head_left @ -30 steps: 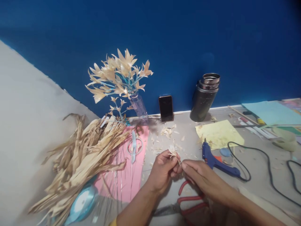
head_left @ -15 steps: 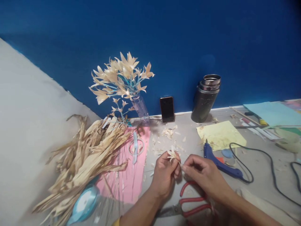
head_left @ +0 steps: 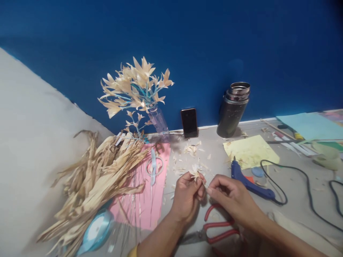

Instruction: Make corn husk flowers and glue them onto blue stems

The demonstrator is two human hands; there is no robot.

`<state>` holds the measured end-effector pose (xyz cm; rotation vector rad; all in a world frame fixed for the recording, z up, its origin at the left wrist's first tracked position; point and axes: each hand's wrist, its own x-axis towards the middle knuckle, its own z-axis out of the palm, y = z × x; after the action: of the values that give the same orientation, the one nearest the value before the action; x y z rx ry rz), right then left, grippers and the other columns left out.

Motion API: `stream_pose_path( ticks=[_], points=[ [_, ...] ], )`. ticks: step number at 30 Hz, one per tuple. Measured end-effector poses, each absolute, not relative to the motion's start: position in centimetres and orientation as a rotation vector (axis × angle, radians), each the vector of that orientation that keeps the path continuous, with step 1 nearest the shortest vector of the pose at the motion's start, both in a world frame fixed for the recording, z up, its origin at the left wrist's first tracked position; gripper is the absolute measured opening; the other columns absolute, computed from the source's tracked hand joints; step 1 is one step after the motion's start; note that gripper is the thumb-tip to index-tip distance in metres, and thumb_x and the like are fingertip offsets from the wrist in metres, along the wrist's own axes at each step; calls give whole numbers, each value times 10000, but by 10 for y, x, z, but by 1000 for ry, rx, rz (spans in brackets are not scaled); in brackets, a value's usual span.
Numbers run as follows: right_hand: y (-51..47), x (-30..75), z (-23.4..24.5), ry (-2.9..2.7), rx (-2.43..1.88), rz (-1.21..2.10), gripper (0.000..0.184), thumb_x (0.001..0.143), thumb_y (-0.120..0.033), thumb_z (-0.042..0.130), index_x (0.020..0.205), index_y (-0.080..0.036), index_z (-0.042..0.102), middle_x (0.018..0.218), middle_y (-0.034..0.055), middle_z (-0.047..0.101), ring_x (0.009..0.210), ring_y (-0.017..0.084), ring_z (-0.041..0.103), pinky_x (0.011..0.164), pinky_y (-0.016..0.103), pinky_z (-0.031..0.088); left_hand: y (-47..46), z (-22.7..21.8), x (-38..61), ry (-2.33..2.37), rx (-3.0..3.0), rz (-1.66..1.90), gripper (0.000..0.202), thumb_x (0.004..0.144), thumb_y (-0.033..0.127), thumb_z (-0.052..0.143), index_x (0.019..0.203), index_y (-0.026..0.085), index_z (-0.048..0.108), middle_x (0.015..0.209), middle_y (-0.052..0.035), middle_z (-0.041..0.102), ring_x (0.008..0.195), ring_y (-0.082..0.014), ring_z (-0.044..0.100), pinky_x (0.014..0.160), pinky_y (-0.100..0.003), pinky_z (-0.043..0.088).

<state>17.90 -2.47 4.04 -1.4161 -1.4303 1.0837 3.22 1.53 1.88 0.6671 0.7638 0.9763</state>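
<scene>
My left hand (head_left: 184, 196) is closed, its fingertips pinching a small pale corn-husk flower (head_left: 196, 172). A thin stem (head_left: 205, 184) runs from the flower's base toward my right hand (head_left: 233, 197), whose thumb and forefinger are pinched together at the stem's end. Both hands are raised just over the table, close to each other. Beneath them lie red-handled scissors (head_left: 222, 237), partly covered by my right hand and forearm. Husk scraps (head_left: 192, 150) are scattered beyond my fingers.
Left are dried corn husks (head_left: 107, 178), pink paper (head_left: 158, 200) and blue ribbon (head_left: 96, 228). Behind stand husk flowers (head_left: 139, 84) in a clear vase (head_left: 158, 121), a phone (head_left: 189, 123) and a flask (head_left: 233, 110). Right, a blue glue gun (head_left: 250, 184) trails its cord beside yellow paper (head_left: 249, 150).
The view has shifted slightly. The flower is tilted a little differently in my left fingers, and more of the stem shows between the hands. Both hands keep their grip.
</scene>
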Motion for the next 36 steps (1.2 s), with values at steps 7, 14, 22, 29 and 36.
stream_pose_path(
  ticks=[7,14,22,29,36],
  points=[
    [-26,176,37,-1396,-1415,1085,272,855,-367,575,652,-197,637,599,-14,612,554,137,496,525,240,390,12,17,36,736,566,963,368,641,367,905,768,135,650,518,58,515,445,-43,387,488,-199,305],
    [-28,175,34,-1426,-1407,990,248,865,-329,584,664,-206,660,614,-15,622,558,138,530,531,238,414,12,15,37,733,513,968,379,591,321,931,772,135,655,599,42,576,437,-24,380,470,-195,293],
    [-29,176,29,-1495,-1368,861,235,888,-268,578,678,-216,669,639,-14,619,578,141,557,558,243,426,13,15,35,752,480,945,276,597,283,901,696,138,687,440,49,511,418,-54,404,469,-201,296],
    [-30,172,25,-1469,-1365,948,256,928,-301,570,714,-214,679,708,8,666,643,159,620,606,256,459,10,13,36,756,404,944,239,596,235,879,657,135,670,437,28,551,406,-62,436,454,-192,307],
    [-29,174,26,-1495,-1390,817,258,914,-280,594,672,-212,651,653,-8,606,590,142,568,568,242,424,15,16,32,679,516,939,262,646,261,873,777,127,690,559,6,638,419,-63,483,448,-184,342]
  ],
)
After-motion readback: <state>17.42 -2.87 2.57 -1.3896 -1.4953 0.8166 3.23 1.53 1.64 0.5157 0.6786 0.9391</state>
